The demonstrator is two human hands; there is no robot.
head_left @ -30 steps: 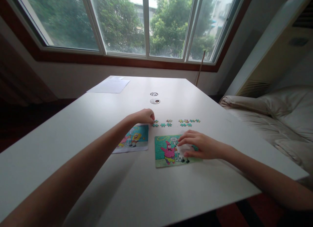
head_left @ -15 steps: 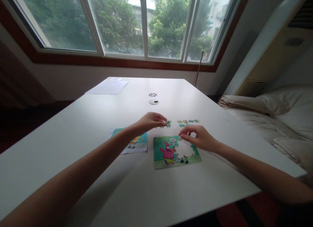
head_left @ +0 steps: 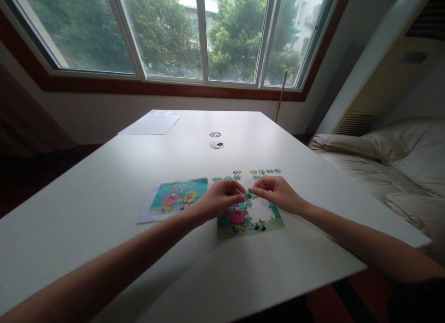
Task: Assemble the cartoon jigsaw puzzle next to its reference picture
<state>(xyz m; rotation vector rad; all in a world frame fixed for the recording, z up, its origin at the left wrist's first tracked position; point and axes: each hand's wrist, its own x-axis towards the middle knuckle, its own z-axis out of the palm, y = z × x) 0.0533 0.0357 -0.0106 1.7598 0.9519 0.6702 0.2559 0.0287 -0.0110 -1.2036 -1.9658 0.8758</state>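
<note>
My left hand [head_left: 224, 198] is pinched at the left edge of a small teal jigsaw piece [head_left: 249, 193]. On the other side of that piece are the closed fingertips of my right hand [head_left: 277, 192]. Both hands hover over the upper part of a partly assembled jigsaw puzzle [head_left: 236, 222], which shows a pink starfish figure and has a gap at its middle right. Left of it lies a printed reference picture [head_left: 177, 196] with cartoon figures, its lower right corner behind my left forearm.
Beyond the puzzle, loose jigsaw pieces [head_left: 266, 171] lie in short rows on the white table [head_left: 104, 212]. Two round discs [head_left: 216, 144] [head_left: 215, 135] sit farther back. White paper sheets [head_left: 151, 123] rest at the far left corner. A beige sofa [head_left: 382, 161] stands to the right.
My left hand has come back toward me from the loose pieces, carrying a piece to my right hand above the puzzle. More of the reference picture now shows.
</note>
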